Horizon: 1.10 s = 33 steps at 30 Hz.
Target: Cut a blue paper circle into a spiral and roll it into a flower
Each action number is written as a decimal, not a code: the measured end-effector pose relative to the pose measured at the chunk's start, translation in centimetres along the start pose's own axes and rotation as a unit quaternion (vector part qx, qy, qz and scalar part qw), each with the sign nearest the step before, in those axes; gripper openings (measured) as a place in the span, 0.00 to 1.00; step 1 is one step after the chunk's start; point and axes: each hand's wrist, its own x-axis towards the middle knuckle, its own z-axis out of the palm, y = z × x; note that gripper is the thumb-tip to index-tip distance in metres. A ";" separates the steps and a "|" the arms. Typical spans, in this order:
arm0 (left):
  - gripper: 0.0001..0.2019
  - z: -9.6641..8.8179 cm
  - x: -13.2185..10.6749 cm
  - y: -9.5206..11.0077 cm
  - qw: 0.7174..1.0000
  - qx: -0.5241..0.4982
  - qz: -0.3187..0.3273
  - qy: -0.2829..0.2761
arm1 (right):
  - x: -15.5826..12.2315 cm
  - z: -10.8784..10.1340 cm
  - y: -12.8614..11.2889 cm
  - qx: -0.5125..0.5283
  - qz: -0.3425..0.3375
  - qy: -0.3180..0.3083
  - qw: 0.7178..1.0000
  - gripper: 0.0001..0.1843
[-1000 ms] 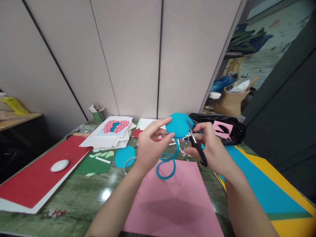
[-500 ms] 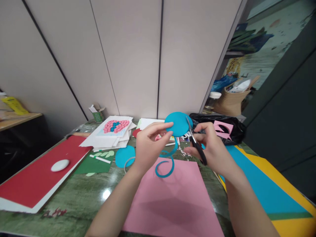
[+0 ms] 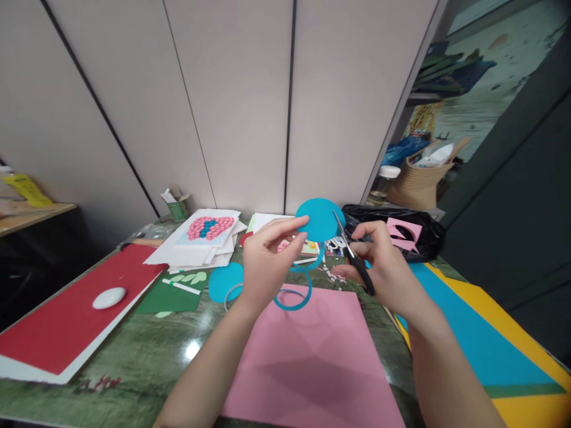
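Blue paper disc (image 3: 319, 219) being pinched by left hand (image 3: 267, 261) | scissors (image 3: 354, 261) being gripped by right hand (image 3: 379, 267) | disc best being turned steadily into blades, cut strip (image 3: 294, 295) hanging free.

Left hand (image 3: 267, 261) raised above the worktop (image 3: 147, 351), thumb and fingertips pinching the left edge of a blue paper disc (image 3: 319, 219). Right hand (image 3: 379, 267) grips black-handled scissors (image 3: 354, 261), blades pointing up against the disc's right edge. A thin blue strip (image 3: 294, 291) curls down from the disc in a loop over the far edge of a pink sheet (image 3: 312, 356).

Left: red sheet (image 3: 66, 315) with a white oval object (image 3: 108, 298) on it, green paper (image 3: 172, 297), second blue disc (image 3: 225, 280). Far: stack of white sheets (image 3: 196, 249), black bag (image 3: 392, 220). Right: blue and yellow sheets (image 3: 468, 339), overlapping.
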 end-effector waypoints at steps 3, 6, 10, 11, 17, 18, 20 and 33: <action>0.12 0.0 0.0 -0.2 1.000 0.000 0.007 0.004 | 0.0 0.0 0.1 -0.001 -0.004 0.001 1.000 0.29; 0.14 0.0 -0.1 -0.3 1.000 -0.007 0.010 0.010 | 0.1 0.1 0.3 -0.004 -0.006 0.001 1.000 0.29; 0.15 0.2 -0.1 -0.3 1.000 -0.025 0.001 0.014 | 0.2 0.2 0.5 -0.005 -0.009 0.003 1.000 0.29; 0.15 0.2 -0.1 -0.3 0.999 -0.031 -0.002 0.014 | 0.2 0.2 0.5 -0.004 -0.010 0.003 1.000 0.29; 0.18 0.4 -0.2 -0.3 0.998 -0.064 -0.017 0.015 | 0.2 0.3 0.5 -0.012 -0.021 0.002 1.000 0.28; 0.18 0.4 -0.2 -0.3 0.997 -0.067 -0.020 0.017 | 0.2 0.3 0.5 -0.017 -0.025 0.003 1.000 0.28; 0.18 0.5 -0.2 -0.3 0.997 -0.071 -0.024 0.019 | 0.2 0.3 0.5 -0.020 -0.028 0.007 0.999 0.29; 0.18 0.4 -0.4 -0.3 0.997 -0.045 -0.030 -0.063 | 0.1 0.4 -0.2 0.020 0.013 -0.003 1.000 0.29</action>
